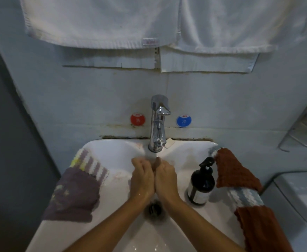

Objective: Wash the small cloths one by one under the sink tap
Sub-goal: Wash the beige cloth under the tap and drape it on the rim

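While water runs: your left hand (141, 176) and right hand (165, 176) are cupped together, holding nothing visible.
Next cloth: take the soft, limp purple cloth (74, 193) by its edge.

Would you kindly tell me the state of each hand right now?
Left hand: under the tap's water, holding no cloth; grip cannot be told.
Right hand: the same.
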A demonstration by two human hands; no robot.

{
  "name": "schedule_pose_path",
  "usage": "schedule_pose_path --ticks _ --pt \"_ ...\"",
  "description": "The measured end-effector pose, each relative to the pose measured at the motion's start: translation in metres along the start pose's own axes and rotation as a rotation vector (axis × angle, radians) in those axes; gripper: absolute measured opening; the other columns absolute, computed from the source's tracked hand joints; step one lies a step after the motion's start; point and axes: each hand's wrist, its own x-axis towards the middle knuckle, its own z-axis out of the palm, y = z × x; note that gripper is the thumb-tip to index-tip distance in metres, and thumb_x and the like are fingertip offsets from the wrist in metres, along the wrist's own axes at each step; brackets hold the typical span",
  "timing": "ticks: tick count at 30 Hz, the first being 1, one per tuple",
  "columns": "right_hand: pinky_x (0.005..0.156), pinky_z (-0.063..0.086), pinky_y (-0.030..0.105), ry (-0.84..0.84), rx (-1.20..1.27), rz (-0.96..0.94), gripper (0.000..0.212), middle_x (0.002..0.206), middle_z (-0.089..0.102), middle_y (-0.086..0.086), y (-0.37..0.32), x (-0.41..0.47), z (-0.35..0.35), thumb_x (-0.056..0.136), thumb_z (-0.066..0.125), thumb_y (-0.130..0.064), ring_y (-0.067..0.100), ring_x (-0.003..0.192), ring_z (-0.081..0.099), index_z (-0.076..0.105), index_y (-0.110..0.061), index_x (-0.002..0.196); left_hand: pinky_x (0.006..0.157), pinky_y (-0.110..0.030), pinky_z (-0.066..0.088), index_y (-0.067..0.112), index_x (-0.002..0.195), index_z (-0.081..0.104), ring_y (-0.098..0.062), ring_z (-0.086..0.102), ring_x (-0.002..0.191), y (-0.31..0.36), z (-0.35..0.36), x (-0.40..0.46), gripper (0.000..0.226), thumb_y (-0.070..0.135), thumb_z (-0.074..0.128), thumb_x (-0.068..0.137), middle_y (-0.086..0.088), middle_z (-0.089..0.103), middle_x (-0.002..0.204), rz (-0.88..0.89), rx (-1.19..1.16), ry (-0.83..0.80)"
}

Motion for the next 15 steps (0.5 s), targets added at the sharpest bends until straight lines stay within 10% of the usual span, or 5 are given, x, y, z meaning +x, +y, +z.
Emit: schedule_pose_path --ticks 4,15 --pt "0.078 0.056 0.046 0.026 0.162 0.062 0.022 0.085 0.064 0.001 -0.006 0.001 -0.001 0.106 0.036 -0.035 0.02 0.081 0.063 0.053 -0.027 0.093 0.067 -0.037 0.058 0.01 0.109 0.057 -0.027 0.067 0.086 0.006 0.0 0.005 0.029 0.029 0.037 0.099 -0.015 0.069 0.098 -0.179 -0.247 -0.013" --pt "0.077 0.057 0.036 0.003 0.096 0.018 0.046 0.081 0.071 0.001 -0.009 0.004 -0.005 0.105 0.04 -0.047 0.015 0.08 0.068 0.069 -0.018 0.085 0.056 -0.011 0.046 0.021 0.086 0.057 -0.007 0.062 0.069 0.003 0.006 -0.018 0.026 0.029 0.04 0.104 0.004 0.062 0.073 0.192 -0.05 0.044"
